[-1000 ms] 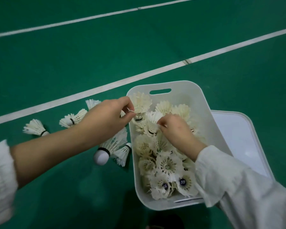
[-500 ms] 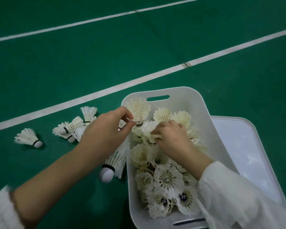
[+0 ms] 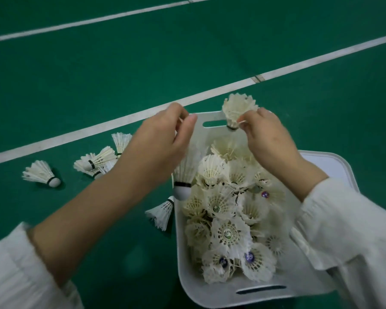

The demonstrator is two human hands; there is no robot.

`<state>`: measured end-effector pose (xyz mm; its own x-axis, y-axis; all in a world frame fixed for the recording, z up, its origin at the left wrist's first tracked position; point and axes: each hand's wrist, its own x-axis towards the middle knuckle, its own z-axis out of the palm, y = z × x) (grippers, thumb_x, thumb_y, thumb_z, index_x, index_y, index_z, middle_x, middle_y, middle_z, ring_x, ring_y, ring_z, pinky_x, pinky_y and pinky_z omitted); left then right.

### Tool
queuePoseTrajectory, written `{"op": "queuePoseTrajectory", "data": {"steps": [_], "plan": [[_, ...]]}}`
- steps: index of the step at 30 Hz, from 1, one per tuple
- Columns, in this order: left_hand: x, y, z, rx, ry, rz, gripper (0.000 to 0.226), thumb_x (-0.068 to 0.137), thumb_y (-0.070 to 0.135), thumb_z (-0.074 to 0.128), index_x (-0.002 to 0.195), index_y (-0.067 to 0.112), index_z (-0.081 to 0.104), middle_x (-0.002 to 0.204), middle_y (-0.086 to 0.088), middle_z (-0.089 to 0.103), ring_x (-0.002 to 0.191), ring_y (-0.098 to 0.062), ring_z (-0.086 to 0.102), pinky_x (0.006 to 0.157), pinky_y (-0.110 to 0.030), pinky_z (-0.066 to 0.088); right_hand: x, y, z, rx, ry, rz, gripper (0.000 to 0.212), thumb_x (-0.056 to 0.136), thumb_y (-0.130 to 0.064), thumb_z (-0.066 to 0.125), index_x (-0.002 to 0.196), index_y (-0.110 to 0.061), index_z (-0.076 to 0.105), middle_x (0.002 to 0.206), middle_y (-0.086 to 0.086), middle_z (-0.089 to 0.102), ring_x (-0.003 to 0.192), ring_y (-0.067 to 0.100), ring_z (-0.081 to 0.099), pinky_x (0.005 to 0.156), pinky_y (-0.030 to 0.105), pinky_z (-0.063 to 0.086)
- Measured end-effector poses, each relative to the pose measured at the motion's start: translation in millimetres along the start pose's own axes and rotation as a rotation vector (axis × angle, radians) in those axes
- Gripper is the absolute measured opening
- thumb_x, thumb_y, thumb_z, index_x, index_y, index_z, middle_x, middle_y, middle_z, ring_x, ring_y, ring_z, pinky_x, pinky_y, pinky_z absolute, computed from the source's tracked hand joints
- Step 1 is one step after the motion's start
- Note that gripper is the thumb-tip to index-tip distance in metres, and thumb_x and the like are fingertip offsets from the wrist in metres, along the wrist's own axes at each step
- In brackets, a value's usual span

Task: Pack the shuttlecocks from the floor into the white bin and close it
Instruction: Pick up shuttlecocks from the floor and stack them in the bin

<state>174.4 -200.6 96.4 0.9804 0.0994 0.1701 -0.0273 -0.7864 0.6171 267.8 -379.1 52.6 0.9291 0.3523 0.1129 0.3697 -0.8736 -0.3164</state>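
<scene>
Head view: one white bin (image 3: 210, 296) on green court (image 3: 187, 52); one lid (image 3: 334, 166) off, partly behind bin's right side. Shuttlecock pile (image 3: 227, 219) filled bin: well over a dozen, too tangled to count. Floor shuttlecocks (image 3: 41, 173) left of bin: five at least, cluster overlapped. Right hand (image 3: 270, 139) pinched raised shuttlecock (image 3: 239, 107) near cork, above bin's far rim. Left hand (image 3: 161, 143) curled, thumb and forefinger pinching feather sliver (image 3: 180, 120). Judged featherlight, skirts crushable; cork end safest hold.
</scene>
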Motion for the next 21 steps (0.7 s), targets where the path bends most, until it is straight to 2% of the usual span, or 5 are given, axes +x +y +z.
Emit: {"op": "queuePoseTrajectory", "data": {"steps": [4, 9, 15, 18, 21], "plan": [[-9, -7, 3, 0.029, -0.124, -0.020, 0.022, 0.092, 0.040, 0.043, 0.087, 0.020, 0.052, 0.078, 0.006, 0.057, 0.069, -0.005, 0.053, 0.062, -0.013, 0.041, -1, 2, 39, -0.171, -0.270, 0.044, 0.023, 0.097, -0.018, 0.038, 0.114, -0.012, 0.053, 0.111, 0.012, 0.048, 0.108, 0.029, 0.045, 0.094, 0.044, 0.037], [-15, -23, 14, 0.101, -0.230, 0.022, 0.004, 0.091, 0.016, 0.052, 0.089, 0.017, 0.055, 0.090, 0.005, 0.054, 0.083, -0.014, 0.054, 0.077, -0.030, 0.046, 2, 4, 55, -0.252, -0.467, 0.108, 0.037, 0.099, -0.036, 0.029, 0.122, -0.017, 0.050, 0.126, 0.013, 0.043, 0.123, 0.030, 0.036, 0.102, 0.050, 0.030], [-14, -26, 13, 0.046, -0.171, 0.095, 0.009, 0.089, 0.010, 0.057, 0.088, 0.016, 0.064, 0.091, 0.007, 0.055, 0.083, -0.010, 0.053, 0.077, -0.022, 0.041, -16, -15, 4, 0.182, -0.225, 0.001, 0.039, 0.094, -0.025, 0.047, 0.133, -0.030, 0.043, 0.125, 0.000, 0.046, 0.115, 0.016, 0.047, 0.096, 0.033, 0.041], [-16, -23, 15, -0.034, -0.155, 0.143, 0.007, 0.087, 0.010, 0.060, 0.085, 0.016, 0.064, 0.087, 0.005, 0.057, 0.079, -0.010, 0.055, 0.075, -0.023, 0.043, -45, -35, -10, 0.353, -0.335, -0.156, 0.034, 0.090, -0.029, 0.055, 0.122, -0.036, 0.049, 0.103, -0.011, 0.056, 0.091, 0.005, 0.056, 0.076, 0.021, 0.045], [-23, -23, 17, -0.019, -0.244, 0.202, 0.004, 0.088, 0.015, 0.059, 0.088, 0.017, 0.063, 0.088, 0.006, 0.056, 0.081, -0.010, 0.055, 0.077, -0.029, 0.046, -59, -39, 2, 0.341, -0.270, -0.174, 0.011, 0.090, -0.028, 0.055, 0.097, -0.023, 0.062, 0.093, -0.008, 0.059, 0.086, 0.009, 0.055, 0.072, 0.025, 0.042]]}}
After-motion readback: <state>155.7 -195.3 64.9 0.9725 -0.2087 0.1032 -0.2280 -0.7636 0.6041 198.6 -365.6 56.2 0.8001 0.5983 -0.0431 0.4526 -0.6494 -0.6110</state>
